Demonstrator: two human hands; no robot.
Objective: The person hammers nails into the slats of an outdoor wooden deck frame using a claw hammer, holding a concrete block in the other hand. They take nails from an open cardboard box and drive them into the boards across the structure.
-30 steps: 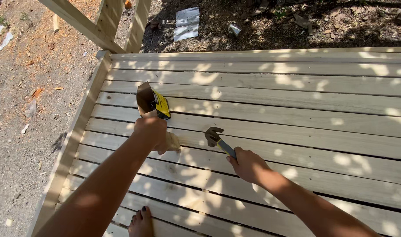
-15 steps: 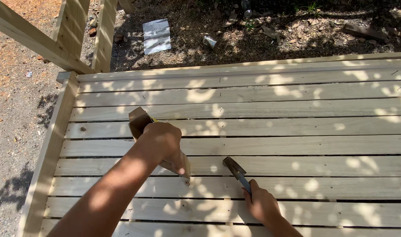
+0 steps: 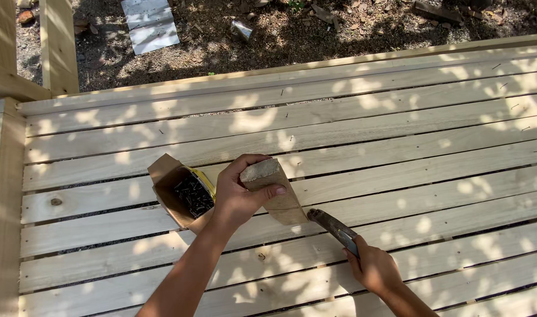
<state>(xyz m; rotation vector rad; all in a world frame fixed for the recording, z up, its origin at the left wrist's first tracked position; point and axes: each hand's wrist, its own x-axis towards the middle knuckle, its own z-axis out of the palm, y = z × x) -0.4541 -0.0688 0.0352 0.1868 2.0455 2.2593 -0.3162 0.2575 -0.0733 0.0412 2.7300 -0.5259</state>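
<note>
My left hand [image 3: 240, 194] grips a small wooden block [image 3: 274, 191] and presses it down on the pale plank deck [image 3: 398, 152]. Just left of that hand lies an open cardboard box [image 3: 180, 194] full of dark nails [image 3: 193, 195]. My right hand [image 3: 374, 267] is closed around the handle of a hammer [image 3: 336, 228], whose head lies low on the boards right next to the block's lower right corner.
The deck's planks have narrow gaps and scattered small nails [image 3: 289, 138]. Wooden posts [image 3: 60, 44] stand at the upper left corner. Beyond the far edge is bare ground with a white sheet [image 3: 148, 23], a can [image 3: 242, 29] and debris.
The view has shifted closer over the deck. My left hand has set the nail box down and now holds the block on the planks. The hammer has moved up beside the block.
</note>
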